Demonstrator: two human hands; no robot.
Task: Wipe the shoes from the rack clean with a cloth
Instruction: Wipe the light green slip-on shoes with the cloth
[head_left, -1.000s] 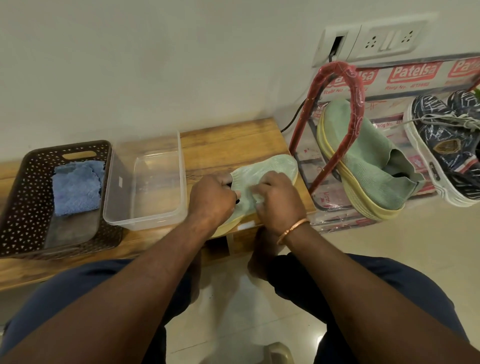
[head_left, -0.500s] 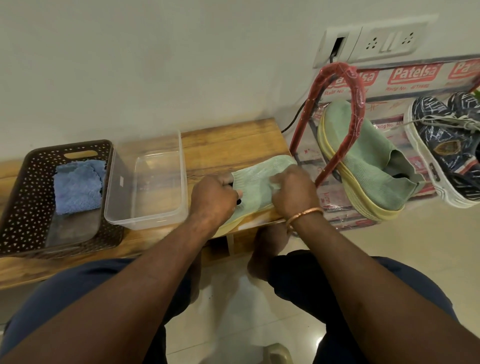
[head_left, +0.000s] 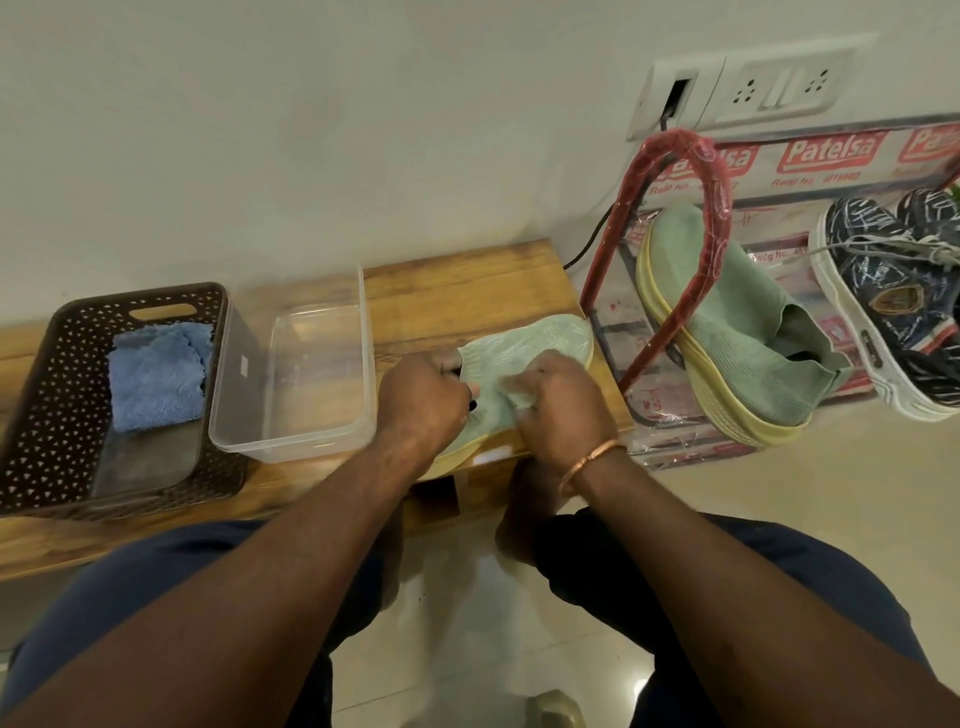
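Note:
A pale green knit shoe (head_left: 550, 343) with a yellow sole lies on the wooden bench (head_left: 457, 291), toe pointing right. My left hand (head_left: 423, 397) grips its collar at the heel end. My right hand (head_left: 563, 405) holds a bunched pale green cloth (head_left: 511, 391) against the shoe's middle, fingers curled round it. Its matching shoe (head_left: 743, 332) leans on the red-framed rack (head_left: 719, 176) at the right. Beside that one sits a pair of navy patterned sneakers (head_left: 893, 280).
A clear plastic container (head_left: 291, 431) stands on the bench left of my hands. Further left, a brown perforated basket (head_left: 47, 364) holds a blue cloth (head_left: 156, 379). The wall with a socket plate is behind; my knees and a tiled floor are below.
My right hand has slid back from the toe end toward the middle of the shoe with the cloth, uncovering more of the toe. My left hand has stayed on the collar.

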